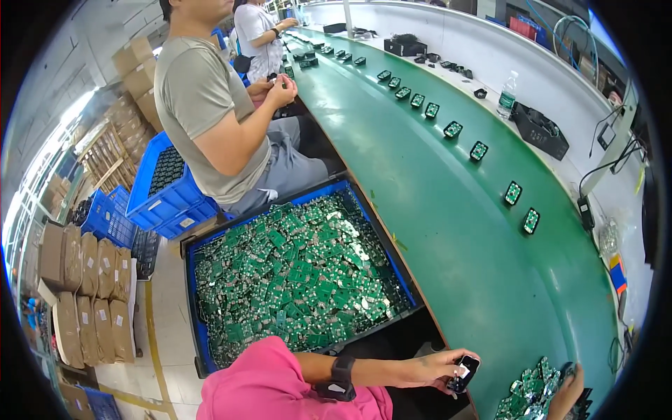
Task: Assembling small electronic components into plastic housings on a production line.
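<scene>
My left hand (439, 369) grips a small black plastic casing (463, 374) over the near edge of the green bench. Something pale shows inside the casing. At the lower right, my right hand (568, 393) is curled beside a loose pile of green circuit boards (525, 393). A dark piece shows at its fingertips, too hidden to name. Left of the bench, a large black tray with a blue lining (192, 308) holds a deep heap of green circuit boards (294, 273).
Black casings with boards in them (530, 220) stand in a spaced line along the green bench (420, 210). A water bottle (507, 94) and a black bin (539, 133) stand on the far ledge. A co-worker (210, 105) sits ahead on the left, near blue crates (164, 203).
</scene>
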A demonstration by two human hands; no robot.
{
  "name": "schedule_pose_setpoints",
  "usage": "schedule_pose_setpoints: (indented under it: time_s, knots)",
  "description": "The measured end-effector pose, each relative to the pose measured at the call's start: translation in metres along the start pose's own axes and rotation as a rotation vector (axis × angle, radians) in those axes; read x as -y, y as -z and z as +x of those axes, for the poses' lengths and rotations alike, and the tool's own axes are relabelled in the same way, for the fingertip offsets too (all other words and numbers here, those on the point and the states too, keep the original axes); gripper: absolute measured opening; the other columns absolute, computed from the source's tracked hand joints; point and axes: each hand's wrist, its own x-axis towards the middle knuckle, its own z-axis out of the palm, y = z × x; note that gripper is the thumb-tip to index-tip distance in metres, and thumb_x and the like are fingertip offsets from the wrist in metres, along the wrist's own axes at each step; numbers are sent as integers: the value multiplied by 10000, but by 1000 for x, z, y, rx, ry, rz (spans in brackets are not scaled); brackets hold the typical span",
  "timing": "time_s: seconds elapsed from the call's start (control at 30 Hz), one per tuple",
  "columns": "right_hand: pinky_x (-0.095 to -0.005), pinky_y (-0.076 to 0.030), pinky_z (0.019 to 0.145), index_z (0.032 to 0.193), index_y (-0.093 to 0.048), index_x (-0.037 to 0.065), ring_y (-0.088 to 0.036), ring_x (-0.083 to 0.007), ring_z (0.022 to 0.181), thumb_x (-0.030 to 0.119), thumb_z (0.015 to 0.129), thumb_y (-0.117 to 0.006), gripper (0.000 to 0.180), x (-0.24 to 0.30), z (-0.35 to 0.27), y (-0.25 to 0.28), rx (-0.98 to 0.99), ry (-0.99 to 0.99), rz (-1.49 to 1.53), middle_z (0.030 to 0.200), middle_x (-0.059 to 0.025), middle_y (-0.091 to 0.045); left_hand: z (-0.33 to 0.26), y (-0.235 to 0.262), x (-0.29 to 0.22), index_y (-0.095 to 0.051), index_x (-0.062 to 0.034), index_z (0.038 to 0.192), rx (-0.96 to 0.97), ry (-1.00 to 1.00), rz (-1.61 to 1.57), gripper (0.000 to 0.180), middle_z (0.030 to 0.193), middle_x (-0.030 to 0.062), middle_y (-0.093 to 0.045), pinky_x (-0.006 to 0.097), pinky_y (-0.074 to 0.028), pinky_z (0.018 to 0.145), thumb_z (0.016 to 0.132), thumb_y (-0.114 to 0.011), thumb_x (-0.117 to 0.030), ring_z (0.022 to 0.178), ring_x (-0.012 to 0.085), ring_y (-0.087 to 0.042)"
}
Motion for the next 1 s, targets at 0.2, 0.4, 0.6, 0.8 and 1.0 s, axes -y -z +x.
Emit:
schedule_pose_setpoints:
  time_s: [0.2, 0.4, 0.6, 0.8, 1.0]
  knots:
    - [-337, -512, 698, 1113, -588, -55, -629, -192, 794, 0, 865, -608, 254, 124, -50, 101, 247, -848, 1020, 975, -121, -630, 11, -10, -16, -366, -166, 1440, 23, 77, -50, 573, 1160, 85, -570, 348, -560, 828, 914, -457, 41, 982, 206, -650]
    - [-249, -530, 558, 967, -592, -36, -637, -134, 618, 20, 906, -608, 84, 267, -35, 84, 39, -1048, 1501, 766, -73, -636, 3, -10, -35, -305, -120, 1466, -91, -83, 220, 561, 1276, 118, -521, 339, -567, 817, 962, -541, -52, 1046, 217, -626]
    - [-200, -412, 464, 913, -572, -14, -524, -80, 544, 88, 960, -574, 112, 292, -48, 68, 25, -1069, 1559, 710, -64, -606, 9, -17, -20, -301, -104, 1467, -33, -42, 306, 551, 1286, 114, -516, 317, -566, 813, 986, -572, -100, 1076, 168, -592]
    - [-200, -378, 477, 870, -570, 1, -493, -64, 554, 83, 949, -586, 115, 294, -42, 70, 157, -1043, 1526, 689, -26, -568, 3, -16, -17, -306, -88, 1462, -11, -96, 383, 583, 1291, 105, -520, 308, -572, 807, 975, -619, -159, 1116, 170, -578]
    - [-196, -366, 485, 864, -575, 4, -481, -51, 553, 96, 952, -592, 129, 296, -46, 69, 154, -1061, 1558, 675, -17, -562, 2, -9, -19, -306, -94, 1464, -50, -115, 339, 617, 1290, 105, -513, 305, -577, 789, 958, -650, -176, 1098, 166, -584]
